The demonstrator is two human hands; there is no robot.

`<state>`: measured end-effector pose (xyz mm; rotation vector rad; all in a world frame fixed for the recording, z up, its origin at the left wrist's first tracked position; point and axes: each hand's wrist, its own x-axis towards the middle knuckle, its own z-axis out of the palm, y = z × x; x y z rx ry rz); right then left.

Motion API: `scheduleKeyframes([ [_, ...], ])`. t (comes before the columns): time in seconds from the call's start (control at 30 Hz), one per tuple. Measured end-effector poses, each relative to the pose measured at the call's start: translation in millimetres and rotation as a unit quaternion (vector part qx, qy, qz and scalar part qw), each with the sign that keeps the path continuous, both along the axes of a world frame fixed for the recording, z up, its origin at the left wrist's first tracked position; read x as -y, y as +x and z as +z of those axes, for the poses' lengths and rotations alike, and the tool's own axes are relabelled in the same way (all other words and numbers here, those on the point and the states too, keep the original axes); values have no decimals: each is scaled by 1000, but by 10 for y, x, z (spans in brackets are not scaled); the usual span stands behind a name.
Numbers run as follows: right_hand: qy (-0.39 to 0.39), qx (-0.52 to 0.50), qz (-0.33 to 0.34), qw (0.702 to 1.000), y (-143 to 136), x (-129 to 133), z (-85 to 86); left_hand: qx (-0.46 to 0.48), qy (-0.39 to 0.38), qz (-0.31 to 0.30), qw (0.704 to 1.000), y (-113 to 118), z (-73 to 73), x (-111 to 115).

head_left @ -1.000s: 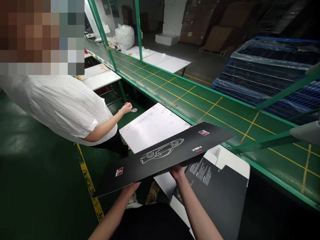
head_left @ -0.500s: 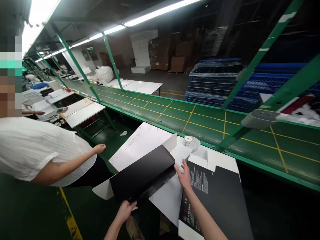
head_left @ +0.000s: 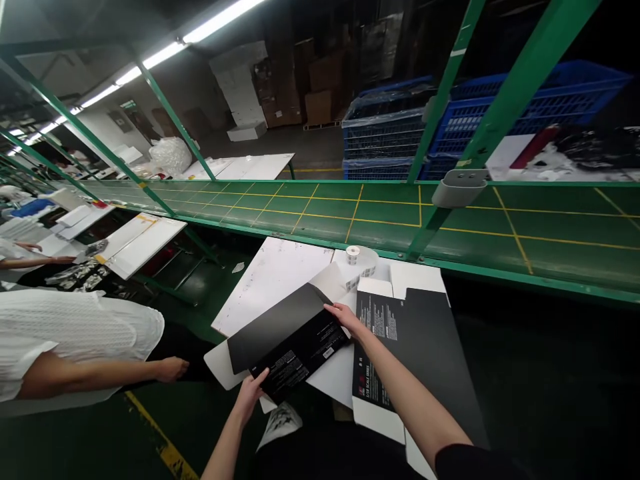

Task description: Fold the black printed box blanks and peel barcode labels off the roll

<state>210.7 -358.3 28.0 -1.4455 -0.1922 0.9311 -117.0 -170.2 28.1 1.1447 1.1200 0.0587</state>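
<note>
I hold a flat black carton blank [head_left: 285, 333] with white flaps and small white print over the white work board [head_left: 270, 280]. My left hand [head_left: 255, 387] grips its near lower corner. My right hand [head_left: 343, 317] grips its far right edge. Under my right arm lies a stack of black carton blanks [head_left: 420, 333] with white print. A roll of labels [head_left: 357, 260] sits on the board just beyond the carton.
A green conveyor belt [head_left: 350, 213] with yellow lines runs across behind the board, with green frame posts [head_left: 440, 93]. A person in a white top [head_left: 75, 340] stands at my left, one hand near the board's edge. Blue crates [head_left: 395, 127] stand beyond the belt.
The long black carton with the car drawing has been turned over and folded; its printed side panel now faces up. My view has swung right and the person at my left lowered an arm.
</note>
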Motion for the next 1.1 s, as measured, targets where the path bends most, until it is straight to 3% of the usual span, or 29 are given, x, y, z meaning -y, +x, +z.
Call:
scheduleKeyframes([
  [0.13,-23,35,-30,999,77,-243,-72,-14,-1,59,998,36,-158,-31],
  [0.33,-114,126,-51,984,191,-750,-241,-26,-23,108,994,179,-394,-257],
  [0.63,-266,202,14,943,410,-1627,-570,-29,-92,143,985,284,-700,-626],
  [0.73,-306,212,39,927,435,-1782,-607,-47,-106,128,985,329,-763,-725],
  [0.83,-332,239,34,912,339,-1681,-569,-73,-111,84,988,401,-784,-823],
  [0.93,-359,279,-18,890,115,-1338,-505,-103,-106,2,989,445,-735,-938],
  [1.0,-378,264,-100,882,-67,-1037,-492,-135,-92,-71,984,425,-656,-1028],
  [1.1,-369,117,-273,881,-332,-638,-539,-199,-36,-200,959,340,-472,-1190],
])
